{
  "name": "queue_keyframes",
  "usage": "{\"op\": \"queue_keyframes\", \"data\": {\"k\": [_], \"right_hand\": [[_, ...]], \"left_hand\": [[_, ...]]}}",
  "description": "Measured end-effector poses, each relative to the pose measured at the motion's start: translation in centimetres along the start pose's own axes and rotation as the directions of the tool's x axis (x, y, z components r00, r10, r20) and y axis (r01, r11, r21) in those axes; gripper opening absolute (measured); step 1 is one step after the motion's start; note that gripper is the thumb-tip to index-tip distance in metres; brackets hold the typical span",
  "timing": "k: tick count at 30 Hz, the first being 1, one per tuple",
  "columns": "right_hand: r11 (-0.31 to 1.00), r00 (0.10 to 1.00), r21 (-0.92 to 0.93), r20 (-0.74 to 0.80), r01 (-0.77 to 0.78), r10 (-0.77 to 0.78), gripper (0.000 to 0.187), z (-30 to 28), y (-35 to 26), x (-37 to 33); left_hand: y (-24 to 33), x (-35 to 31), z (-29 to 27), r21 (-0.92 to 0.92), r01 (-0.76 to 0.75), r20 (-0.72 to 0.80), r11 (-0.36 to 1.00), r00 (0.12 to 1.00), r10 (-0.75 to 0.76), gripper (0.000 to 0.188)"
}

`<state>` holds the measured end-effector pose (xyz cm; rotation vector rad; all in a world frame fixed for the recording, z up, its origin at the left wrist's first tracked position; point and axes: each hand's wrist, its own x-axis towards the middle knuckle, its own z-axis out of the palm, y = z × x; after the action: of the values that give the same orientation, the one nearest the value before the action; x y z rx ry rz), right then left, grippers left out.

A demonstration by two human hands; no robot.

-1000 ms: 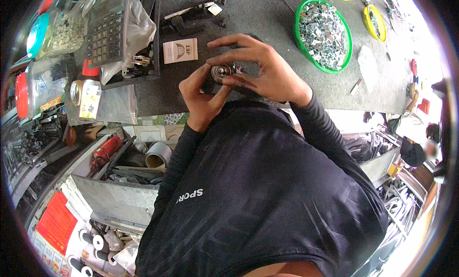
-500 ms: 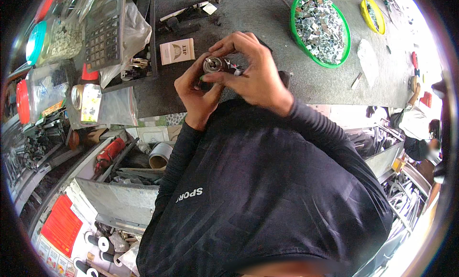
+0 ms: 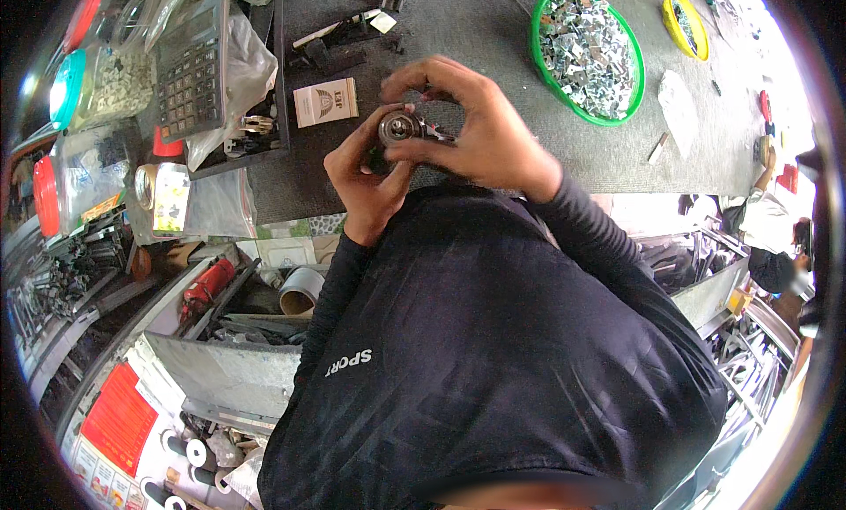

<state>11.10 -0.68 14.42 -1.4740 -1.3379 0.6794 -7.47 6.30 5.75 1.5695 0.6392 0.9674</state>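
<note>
A round, dark metal piece with a shiny ring, which looks like a drill chuck (image 3: 401,128), is held end-up between my two hands above the bench. My left hand (image 3: 366,171) wraps it from the left, fingers closed around its side. From the right, my right hand (image 3: 498,131) curves over it, the thumb along its near edge and the fingers arched over the far side. Whatever lies behind the round piece is mostly hidden by my right hand. Just left of my hands lies a small white box (image 3: 325,102).
Small metal pieces fill a green basket (image 3: 534,43) at the far right, with a yellow basket (image 3: 671,25) beyond. At left are a calculator (image 3: 189,74), lidded jars (image 3: 66,92) and plastic bags. Metal bins (image 3: 220,369) stand below the bench. Another person (image 3: 767,219) is at far right.
My right fingers have lifted slightly off my left fingertips, and the right thumb has shifted along the round piece. The round piece has moved a little right and down.
</note>
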Motion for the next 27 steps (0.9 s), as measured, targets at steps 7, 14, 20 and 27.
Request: {"op": "queue_keyframes", "data": {"k": [7, 14, 20, 27], "right_hand": [[0.980, 0.996, -0.178, -0.010, 0.085, -0.088, 0.042, 0.4, 0.3, 0.1], [0.965, 0.953, -0.105, 0.213, 0.240, -0.214, 0.044, -1.1, -0.3, 1.2], [0.969, 0.999, -0.243, 0.009, -0.035, 0.038, 0.041, 1.0, -1.0, -0.2], [0.961, 0.967, -0.126, 0.106, 0.245, -0.232, 0.037, -0.8, 0.0, 1.1]], "left_hand": [[-0.1, -0.3, -0.3, 0.019, 0.053, -0.026, 0.998, 0.998, -0.053, 0.053], [-0.3, -0.1, -0.6, 0.105, -0.033, 0.041, 0.994, 0.999, 0.029, 0.056], [-0.1, -0.4, -0.3, 0.042, 0.022, 0.005, 0.999, 1.000, -0.022, 0.056], [0.2, -0.6, -0.3, 0.021, 0.051, 0.010, 0.998, 0.999, -0.051, 0.058]]}}
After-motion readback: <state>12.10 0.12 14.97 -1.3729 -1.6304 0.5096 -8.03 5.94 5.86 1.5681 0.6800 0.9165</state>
